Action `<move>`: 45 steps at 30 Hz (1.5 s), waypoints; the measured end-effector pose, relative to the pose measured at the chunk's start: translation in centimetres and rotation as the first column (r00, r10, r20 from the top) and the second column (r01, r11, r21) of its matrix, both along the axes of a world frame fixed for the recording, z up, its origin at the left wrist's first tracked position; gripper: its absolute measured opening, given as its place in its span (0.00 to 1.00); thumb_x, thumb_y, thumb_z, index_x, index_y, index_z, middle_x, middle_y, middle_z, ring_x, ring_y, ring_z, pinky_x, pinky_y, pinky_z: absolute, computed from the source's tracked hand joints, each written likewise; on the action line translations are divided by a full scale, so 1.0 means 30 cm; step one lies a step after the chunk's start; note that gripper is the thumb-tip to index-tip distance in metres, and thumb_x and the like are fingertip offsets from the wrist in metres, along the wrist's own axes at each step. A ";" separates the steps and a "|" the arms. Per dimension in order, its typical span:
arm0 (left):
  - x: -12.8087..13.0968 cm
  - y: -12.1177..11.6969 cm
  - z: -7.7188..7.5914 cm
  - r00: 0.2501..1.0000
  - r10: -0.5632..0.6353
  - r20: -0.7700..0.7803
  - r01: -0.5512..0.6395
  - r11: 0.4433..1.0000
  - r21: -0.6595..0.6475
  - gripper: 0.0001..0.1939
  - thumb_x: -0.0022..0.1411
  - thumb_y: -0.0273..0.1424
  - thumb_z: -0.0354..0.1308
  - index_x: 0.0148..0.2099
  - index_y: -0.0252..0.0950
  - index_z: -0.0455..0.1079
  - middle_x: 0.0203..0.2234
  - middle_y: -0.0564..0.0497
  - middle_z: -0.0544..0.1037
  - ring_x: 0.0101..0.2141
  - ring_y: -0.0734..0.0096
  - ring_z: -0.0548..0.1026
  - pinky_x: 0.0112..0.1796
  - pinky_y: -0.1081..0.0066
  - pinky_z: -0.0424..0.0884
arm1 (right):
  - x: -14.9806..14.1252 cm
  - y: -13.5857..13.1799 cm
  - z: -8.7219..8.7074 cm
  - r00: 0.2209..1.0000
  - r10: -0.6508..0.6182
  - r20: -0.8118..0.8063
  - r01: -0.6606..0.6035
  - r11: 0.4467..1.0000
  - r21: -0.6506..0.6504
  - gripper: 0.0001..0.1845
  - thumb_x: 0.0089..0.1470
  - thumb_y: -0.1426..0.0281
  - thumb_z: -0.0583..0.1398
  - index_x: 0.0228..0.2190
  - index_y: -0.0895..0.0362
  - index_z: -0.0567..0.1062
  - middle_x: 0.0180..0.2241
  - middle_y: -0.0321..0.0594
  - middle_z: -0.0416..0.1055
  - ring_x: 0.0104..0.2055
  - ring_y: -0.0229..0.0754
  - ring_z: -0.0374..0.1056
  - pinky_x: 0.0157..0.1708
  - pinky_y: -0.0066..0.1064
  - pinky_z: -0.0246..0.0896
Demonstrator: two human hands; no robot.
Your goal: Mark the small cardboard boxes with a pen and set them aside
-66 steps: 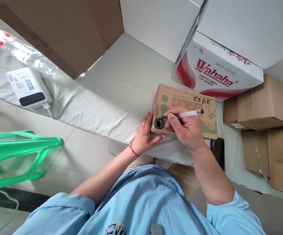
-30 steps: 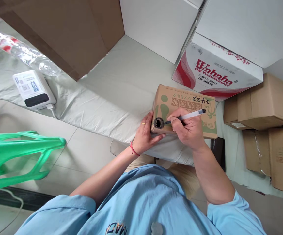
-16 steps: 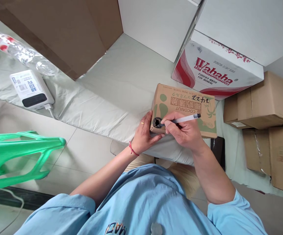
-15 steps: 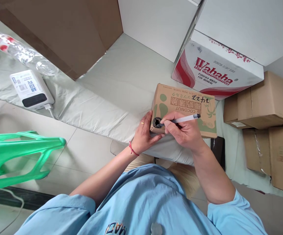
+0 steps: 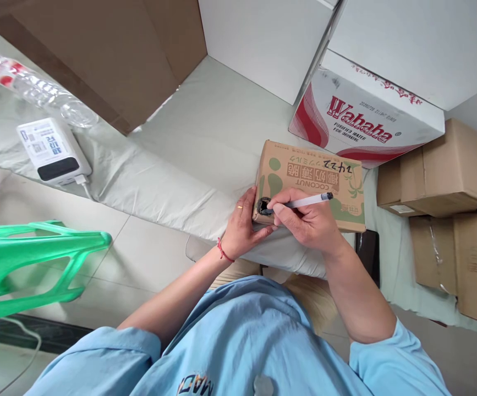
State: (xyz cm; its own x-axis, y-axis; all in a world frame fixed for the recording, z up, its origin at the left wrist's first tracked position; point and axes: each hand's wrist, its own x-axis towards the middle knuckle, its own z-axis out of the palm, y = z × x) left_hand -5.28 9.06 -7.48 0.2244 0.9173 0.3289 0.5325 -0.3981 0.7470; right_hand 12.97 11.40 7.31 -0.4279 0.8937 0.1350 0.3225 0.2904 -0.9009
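Note:
A small printed cardboard box (image 5: 308,173) lies on the cloth-covered table, with "2422" written in black at its far right. Near its front left corner is a dark hole (image 5: 264,205) with a thick black edge. My right hand (image 5: 306,223) pinches a white-barrelled pen (image 5: 306,201) with a black end; its tip is at the hole's right edge. My left hand (image 5: 244,223) grips the box's near left corner, fingers along the left side and thumb along the front. A red string bracelet is on that wrist.
A white-and-red water carton (image 5: 357,118) stands behind the box, and brown cartons (image 5: 440,170) are stacked right. At left are a large brown carton (image 5: 110,55), a clear bottle (image 5: 40,91) and a white power bank (image 5: 52,148) with a cable. A green stool (image 5: 36,264) stands on the floor.
The pen and my right hand have shifted slightly left, the tip staying by the hole. My left hand and the box have hardly moved.

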 end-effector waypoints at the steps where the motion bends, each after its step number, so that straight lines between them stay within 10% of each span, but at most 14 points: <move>1: 0.000 0.000 0.000 1.000 -0.001 -0.002 0.001 1.000 0.000 0.55 0.67 0.51 0.67 0.80 0.38 0.41 0.71 0.29 0.64 0.71 0.39 0.66 0.66 0.43 0.70 | 0.001 0.000 0.001 1.000 -0.001 -0.001 0.001 1.000 0.000 0.11 0.69 0.63 0.58 0.37 0.54 0.77 0.25 0.32 0.73 0.25 0.35 0.69 0.27 0.28 0.62; 13: -0.002 0.002 0.013 0.999 -0.007 0.031 0.005 0.999 0.040 0.52 0.67 0.53 0.67 0.80 0.37 0.45 0.71 0.29 0.65 0.71 0.40 0.66 0.67 0.45 0.69 | 0.002 -0.023 -0.001 0.939 -0.306 -0.156 0.321 0.943 0.088 0.09 0.66 0.66 0.59 0.33 0.52 0.78 0.22 0.31 0.68 0.21 0.36 0.63 0.22 0.29 0.57; 18: -0.009 0.002 0.001 1.000 -0.007 0.019 0.006 0.999 0.041 0.52 0.67 0.53 0.67 0.80 0.37 0.45 0.70 0.29 0.65 0.71 0.40 0.66 0.66 0.44 0.69 | 0.122 -0.118 0.001 0.658 -0.663 -0.357 0.753 0.569 0.330 0.10 0.71 0.60 0.58 0.47 0.49 0.77 0.32 0.37 0.77 0.19 0.35 0.59 0.21 0.31 0.52; 20: -0.011 0.003 -0.003 1.000 0.001 0.010 -0.001 1.000 0.028 0.52 0.67 0.51 0.68 0.79 0.38 0.46 0.70 0.29 0.65 0.71 0.39 0.66 0.66 0.43 0.69 | 0.220 -0.191 -0.020 0.526 -0.804 -0.277 0.807 0.370 0.460 0.12 0.72 0.59 0.57 0.49 0.50 0.76 0.34 0.39 0.77 0.23 0.39 0.67 0.25 0.33 0.60; 22: -0.013 0.005 -0.006 1.000 0.005 0.002 -0.005 1.000 0.029 0.51 0.66 0.49 0.69 0.79 0.39 0.48 0.71 0.30 0.65 0.71 0.39 0.66 0.66 0.43 0.69 | 0.320 -0.281 -0.066 0.412 -0.908 -0.076 0.747 0.289 0.598 0.13 0.70 0.60 0.59 0.48 0.53 0.78 0.36 0.43 0.77 0.34 0.45 0.75 0.37 0.39 0.70; 27: -0.012 0.014 -0.010 1.000 0.009 -0.004 -0.009 0.999 0.033 0.50 0.65 0.47 0.70 0.78 0.38 0.51 0.69 0.31 0.67 0.69 0.38 0.68 0.65 0.42 0.70 | 0.426 -0.470 -0.232 0.355 -0.742 0.569 0.625 0.641 0.445 0.20 0.66 0.65 0.55 0.53 0.56 0.79 0.41 0.48 0.75 0.40 0.52 0.76 0.43 0.44 0.73; 30: -0.013 0.016 -0.012 0.999 0.040 0.001 -0.040 0.999 0.025 0.47 0.65 0.50 0.70 0.76 0.37 0.55 0.66 0.31 0.70 0.67 0.38 0.71 0.63 0.42 0.72 | 0.412 -0.506 -0.294 0.420 -0.623 0.660 0.641 0.718 0.271 0.30 0.63 0.68 0.53 0.65 0.60 0.71 0.43 0.51 0.74 0.41 0.54 0.76 0.43 0.46 0.74; 33: -0.014 0.017 -0.015 0.997 0.077 -0.003 -0.077 0.997 0.022 0.46 0.65 0.53 0.68 0.74 0.35 0.57 0.65 0.31 0.71 0.65 0.38 0.72 0.62 0.42 0.73 | 0.439 -0.521 -0.311 0.403 -0.672 0.621 0.687 0.670 0.280 0.36 0.66 0.66 0.53 0.72 0.62 0.60 0.47 0.53 0.75 0.47 0.56 0.75 0.50 0.50 0.73; 37: -0.007 0.014 -0.020 0.996 0.093 -0.013 -0.093 0.995 0.018 0.43 0.64 0.54 0.67 0.71 0.34 0.63 0.61 0.31 0.74 0.62 0.36 0.74 0.60 0.41 0.74 | 0.527 -0.580 -0.328 0.045 -0.727 0.685 0.808 0.429 0.402 0.48 0.65 0.52 0.59 0.71 0.73 0.57 0.60 0.73 0.69 0.61 0.70 0.66 0.59 0.60 0.65; 45: 0.060 0.003 0.040 0.998 0.054 0.021 -0.053 0.998 -0.037 0.42 0.61 0.45 0.70 0.71 0.35 0.61 0.61 0.34 0.74 0.61 0.41 0.76 0.57 0.46 0.78 | 0.560 -0.553 -0.353 -0.024 -0.565 0.825 0.875 0.387 0.291 0.44 0.60 0.47 0.64 0.61 0.71 0.71 0.54 0.71 0.71 0.57 0.72 0.68 0.57 0.55 0.64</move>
State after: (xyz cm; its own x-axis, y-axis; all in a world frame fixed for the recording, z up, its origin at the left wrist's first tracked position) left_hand -3.49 9.16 -6.28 0.1680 0.9394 0.2990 0.5359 -0.3416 0.7721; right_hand 29.76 -5.18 -3.27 0.7273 0.6858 -0.0277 0.6817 -0.7264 -0.0870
